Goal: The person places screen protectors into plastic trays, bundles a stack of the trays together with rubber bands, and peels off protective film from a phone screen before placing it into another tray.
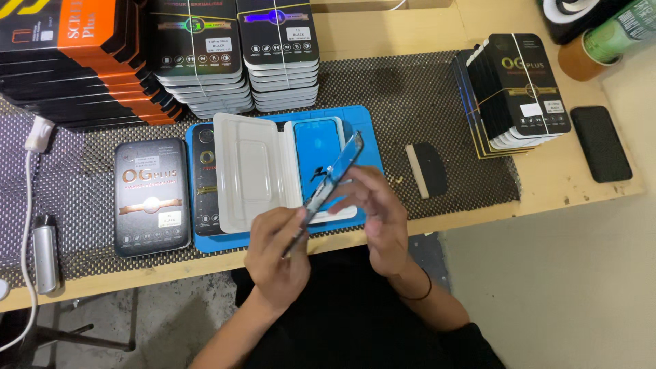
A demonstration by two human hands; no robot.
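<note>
Bare hands, dark clothes.
Left hand (277,256) wears nothing; right hand (383,222) has a thin black wrist band (422,294), black sleeve (471,342) above.

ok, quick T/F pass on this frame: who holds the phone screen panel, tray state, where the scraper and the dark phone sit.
1. Both hands hold the thin screen panel edge-on above the blue mat. True: left hand at its lower end, right hand along its side.
2. The white plastic tray on the mat is closed. False: it lies open, with a blue-filmed piece in its right half.
3. The black scraper with a pale edge lies left of the mat. False: it lies to its right, on the mesh liner.
4. A dark phone lies on bare wood at the far right. True.
</note>
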